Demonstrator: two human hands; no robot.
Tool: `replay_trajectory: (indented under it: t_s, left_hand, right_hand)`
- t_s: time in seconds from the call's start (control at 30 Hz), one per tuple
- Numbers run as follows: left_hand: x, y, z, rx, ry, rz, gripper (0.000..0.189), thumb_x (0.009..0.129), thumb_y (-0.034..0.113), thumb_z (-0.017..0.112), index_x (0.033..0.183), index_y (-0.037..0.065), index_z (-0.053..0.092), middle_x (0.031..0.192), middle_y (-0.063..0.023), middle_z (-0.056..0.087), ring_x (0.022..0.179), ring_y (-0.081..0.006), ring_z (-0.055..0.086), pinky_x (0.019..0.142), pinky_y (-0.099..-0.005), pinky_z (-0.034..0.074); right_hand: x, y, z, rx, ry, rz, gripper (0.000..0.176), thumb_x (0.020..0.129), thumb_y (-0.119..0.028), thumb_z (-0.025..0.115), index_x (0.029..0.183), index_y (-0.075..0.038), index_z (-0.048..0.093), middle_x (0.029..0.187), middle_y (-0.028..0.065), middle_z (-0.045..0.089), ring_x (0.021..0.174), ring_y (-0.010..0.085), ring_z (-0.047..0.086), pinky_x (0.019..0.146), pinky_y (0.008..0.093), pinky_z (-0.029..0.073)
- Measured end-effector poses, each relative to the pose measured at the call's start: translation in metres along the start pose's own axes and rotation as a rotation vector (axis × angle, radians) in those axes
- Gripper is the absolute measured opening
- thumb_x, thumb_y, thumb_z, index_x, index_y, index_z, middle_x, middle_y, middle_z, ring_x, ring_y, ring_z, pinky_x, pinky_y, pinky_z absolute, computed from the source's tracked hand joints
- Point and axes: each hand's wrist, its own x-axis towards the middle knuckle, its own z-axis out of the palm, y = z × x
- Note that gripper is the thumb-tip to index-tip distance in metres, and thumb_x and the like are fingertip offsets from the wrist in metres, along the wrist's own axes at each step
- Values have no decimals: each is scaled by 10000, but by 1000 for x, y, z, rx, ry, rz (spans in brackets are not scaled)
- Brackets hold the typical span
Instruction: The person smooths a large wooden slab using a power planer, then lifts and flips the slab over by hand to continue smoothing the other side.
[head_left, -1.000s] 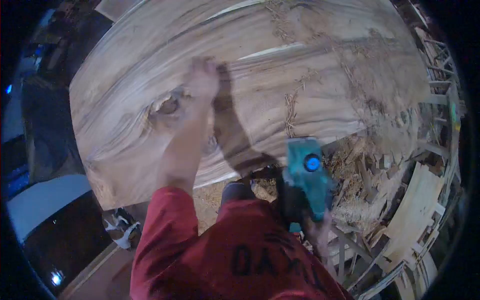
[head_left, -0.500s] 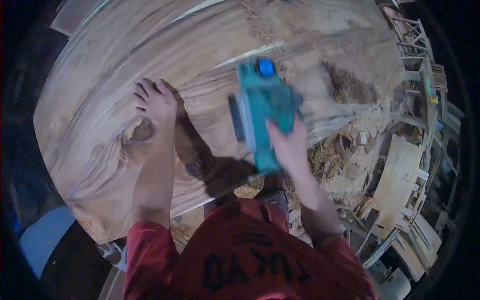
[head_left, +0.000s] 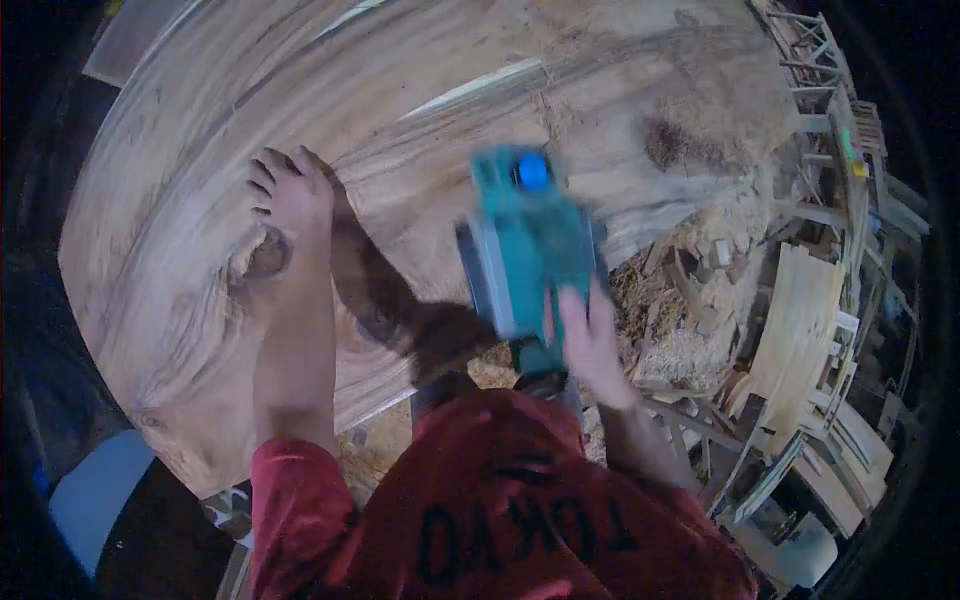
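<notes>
A large wooden slab (head_left: 420, 110) with strong grain fills the upper view. My left hand (head_left: 290, 195) lies flat on it with fingers spread, just above a dark knot (head_left: 262, 258). My right hand (head_left: 588, 340) grips the rear handle of a teal electric planer (head_left: 525, 245) with a blue knob, held over the slab's near edge and blurred by motion. I wear a red shirt.
Wood shavings and offcuts (head_left: 690, 300) pile up on the floor to the right. Stacked boards and wooden frames (head_left: 810, 330) stand further right. A pale blue object (head_left: 85, 490) lies at lower left. Sawdust (head_left: 690, 150) covers the slab's right part.
My right hand lifted the planer from below the slab's edge up onto the slab, then drew it back toward me. My left hand stayed flat by the knot.
</notes>
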Motion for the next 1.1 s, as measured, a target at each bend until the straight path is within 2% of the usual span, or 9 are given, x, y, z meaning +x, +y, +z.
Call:
replay_trajectory:
  t_s: [0.1, 0.2, 0.3, 0.33, 0.5, 0.63, 0.73, 0.87, 1.1]
  left_hand:
    - [3, -1, 2, 18, -7, -17, 712, 989, 561, 337, 1521, 89, 315, 1588, -187, 270, 1461, -438, 213, 1118, -658, 193]
    - [1, 2, -2, 44, -21, -9, 716, 985, 560, 348, 1526, 91, 309, 1594, -180, 263, 1463, -430, 213, 1124, -652, 186]
    - [-3, -3, -4, 44, -50, 32, 719, 981, 564, 360, 1523, 93, 326, 1604, -164, 252, 1469, -412, 212, 1132, -643, 177]
    - [-4, -8, 0, 24, -52, 85, 717, 981, 565, 361, 1521, 94, 334, 1606, -159, 250, 1473, -405, 208, 1137, -639, 171]
    - [-79, 0, -20, -16, -74, 237, 704, 989, 552, 352, 1524, 94, 341, 1604, -155, 262, 1480, -399, 201, 1169, -620, 123]
    - [-176, 39, -30, 3, -118, 84, 703, 994, 529, 344, 1528, 73, 322, 1605, -172, 252, 1480, -406, 196, 1167, -623, 122]
    - [-226, 61, -34, 48, -110, 23, 699, 990, 517, 351, 1538, 84, 307, 1611, -174, 233, 1488, -399, 177, 1169, -623, 118]
    - [-231, 79, -39, 32, -123, -49, 687, 984, 508, 358, 1546, 118, 300, 1620, -160, 216, 1496, -388, 158, 1175, -614, 111]
    - [-225, 85, -54, 101, -170, -134, 687, 974, 485, 353, 1561, 139, 270, 1635, -135, 183, 1506, -360, 144, 1199, -568, 71]
  right_hand:
    - [-92, 41, -20, -128, 32, -166, 426, 947, -258, 618, 1249, 29, 529, 937, 99, 650, 848, 191, 625, 779, 346, 510]
    - [-120, 59, -54, -57, -126, 147, 498, 877, -263, 714, 1244, 35, 556, 1056, 133, 669, 978, 216, 634, 894, 366, 497]
    - [-119, 62, -82, -215, -145, 180, 511, 833, -244, 761, 1224, 34, 585, 1074, 121, 686, 968, 194, 640, 892, 355, 498]
    - [-121, 67, -97, -372, -117, 201, 523, 809, -237, 787, 1211, 33, 588, 1067, 112, 696, 936, 185, 651, 876, 347, 509]
    - [-135, 55, -181, -72, -32, 256, 385, 801, -146, 756, 1138, -16, 625, 919, 28, 655, 756, 103, 591, 652, 287, 484]
    - [-141, 90, -254, -33, 205, 455, 401, 849, -171, 757, 1200, -59, 601, 874, 14, 663, 737, 114, 601, 642, 283, 493]
    - [-117, 76, -288, -25, 230, 372, 343, 852, -190, 725, 1138, -43, 605, 868, 19, 623, 600, 118, 543, 532, 289, 449]
    - [-88, 151, -370, 143, 434, 368, 425, 856, -247, 737, 1207, -54, 592, 971, 34, 633, 686, 138, 574, 546, 287, 450]
    - [-54, 213, -440, 264, 385, 442, 478, 856, -334, 722, 1239, -71, 608, 1101, 43, 627, 804, 153, 575, 571, 281, 450]
